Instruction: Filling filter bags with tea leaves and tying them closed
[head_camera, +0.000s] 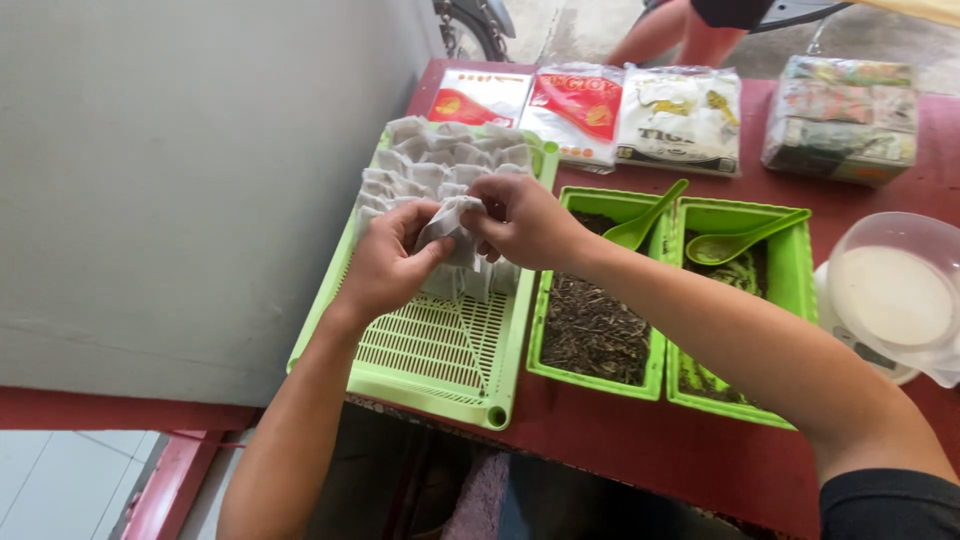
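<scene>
Both hands meet over the far half of a light green slotted tray (440, 350). The left hand (385, 262) and right hand (522, 222) each pinch one small white filter bag (447, 222) between thumb and fingertips, fingers closed narrow on it. Beyond the hands, rows of identical white bags (440, 155) fill the tray's far end; the near slotted half beneath the wrists lies bare. The tray's left edge runs along a grey wall (180, 180). Just right of the right hand stand two green bins (790, 300) of dark loose leaves, each with a green spoon (645, 220). The red counter (620, 450) edge lies nearest the person
</scene>
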